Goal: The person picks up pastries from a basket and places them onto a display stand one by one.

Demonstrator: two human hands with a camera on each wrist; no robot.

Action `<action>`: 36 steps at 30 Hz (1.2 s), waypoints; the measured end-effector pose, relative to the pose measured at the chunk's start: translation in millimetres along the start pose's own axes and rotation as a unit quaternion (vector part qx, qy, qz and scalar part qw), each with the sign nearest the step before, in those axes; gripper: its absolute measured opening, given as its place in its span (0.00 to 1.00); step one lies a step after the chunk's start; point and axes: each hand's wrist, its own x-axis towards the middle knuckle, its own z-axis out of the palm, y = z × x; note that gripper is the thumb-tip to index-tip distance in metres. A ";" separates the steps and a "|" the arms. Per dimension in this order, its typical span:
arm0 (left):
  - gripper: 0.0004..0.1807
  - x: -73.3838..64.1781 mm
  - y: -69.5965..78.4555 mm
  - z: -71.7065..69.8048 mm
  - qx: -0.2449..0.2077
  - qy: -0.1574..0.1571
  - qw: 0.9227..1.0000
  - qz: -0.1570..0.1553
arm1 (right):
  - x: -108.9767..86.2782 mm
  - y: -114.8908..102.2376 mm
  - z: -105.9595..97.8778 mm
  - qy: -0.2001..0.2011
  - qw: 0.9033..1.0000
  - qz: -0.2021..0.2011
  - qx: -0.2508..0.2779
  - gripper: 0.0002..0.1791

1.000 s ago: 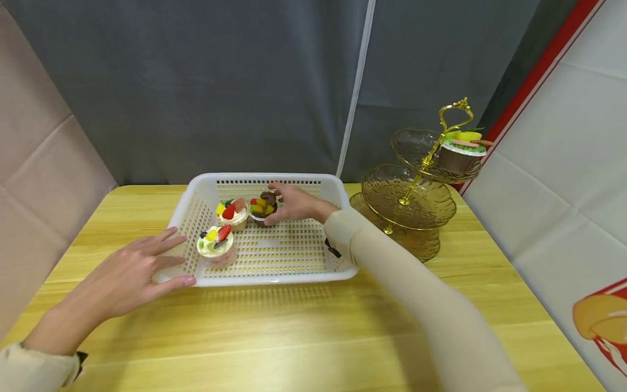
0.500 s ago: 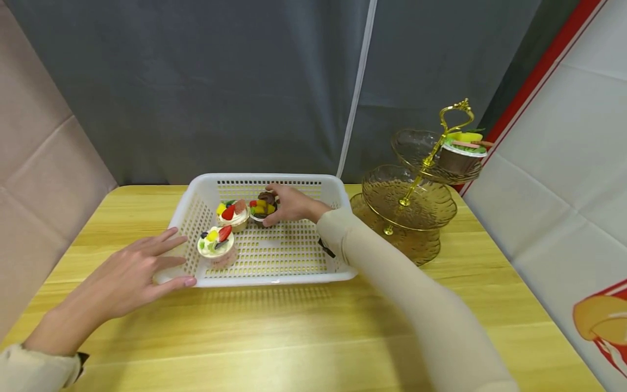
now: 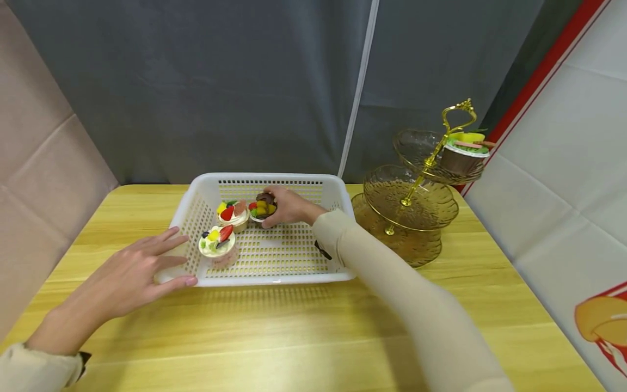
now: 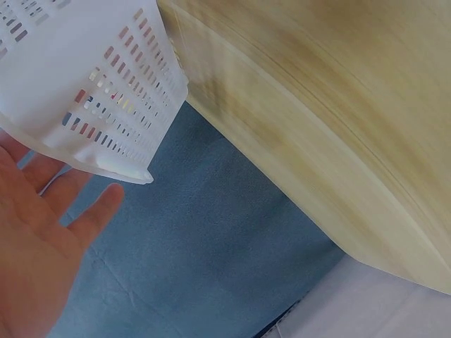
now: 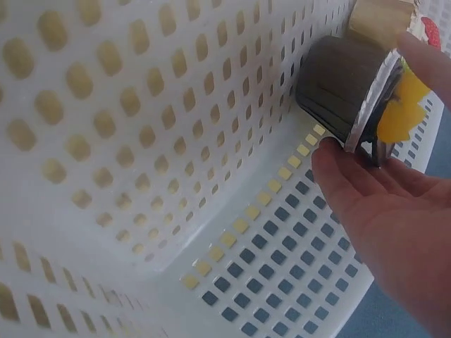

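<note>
In the head view a white perforated plastic basket (image 3: 303, 280) stands on the table. My right hand (image 3: 289, 208) reaches into it and holds a fruit-topped chocolate cupcake (image 3: 263, 208), thumb on the near side and fingers on the far side. The right wrist view shows that cupcake's dark cup (image 5: 335, 88) tilted in the image, with fingers at its pale rim. Two white-cream cupcakes sit at the basket's left: one with a strawberry (image 3: 234, 215) behind, another (image 3: 217, 245) in front. My left hand (image 3: 134, 275) rests with spread, extended fingers at the basket's left rim.
A three-tier glass stand (image 3: 409, 209) with a gold handle stands right of the basket. On its top tier sits a dark-cup cupcake (image 3: 462, 158) with green and yellow topping. A grey curtain (image 3: 220, 92) hangs behind the wooden table (image 3: 294, 337).
The right hand has shifted slightly left and its thumb and fingers have closed in around the chocolate cupcake. The left hand has stayed at the basket rim.
</note>
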 end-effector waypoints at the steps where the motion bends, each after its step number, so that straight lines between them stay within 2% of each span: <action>1: 0.28 0.1 0.2 0.0 0.000 -0.001 1.000 -0.001 | 0.4 -0.2 0.4 -0.001 1.000 0.004 0.000 0.48; 11: 0.28 0.9 0.7 -0.9 -0.001 -0.002 1.000 -0.007 | 4.4 -1.2 3.6 0.015 1.000 0.015 -0.020 0.48; 21: 0.28 2.0 2.1 -0.9 -0.003 -0.002 1.000 -0.006 | 7.0 -4.0 8.7 0.017 1.000 -0.002 -0.005 0.42; 36: 0.28 -0.2 0.8 -1.7 -0.002 0.001 1.000 -0.008 | 3.3 -7.5 10.0 0.030 0.999 0.020 0.004 0.48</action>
